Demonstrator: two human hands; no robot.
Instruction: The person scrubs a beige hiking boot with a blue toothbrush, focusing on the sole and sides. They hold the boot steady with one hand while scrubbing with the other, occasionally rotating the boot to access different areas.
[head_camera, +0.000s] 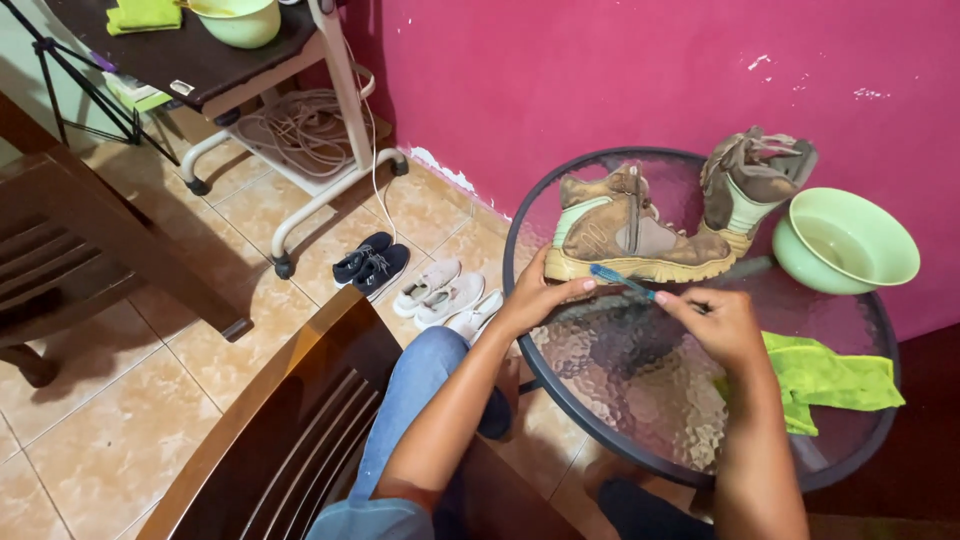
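A brown and tan boot (625, 228) stands on the round glass table (640, 400). My left hand (538, 294) rests against its heel and sole, steadying it. In my right hand (722, 322) is a blue toothbrush (618, 279), its head touching the boot's yellow sole near the middle. A second matching boot (752, 182) stands behind, close to the pink wall. To the right is a light green bowl (848, 240) holding water.
A yellow-green cloth (825, 378) lies on the table by my right wrist. On the tiled floor are a dark pair of shoes (369, 262) and pale shoes (440, 290). A wooden chair (290, 430) is at my left; a wheeled stand (300, 120) holds cables.
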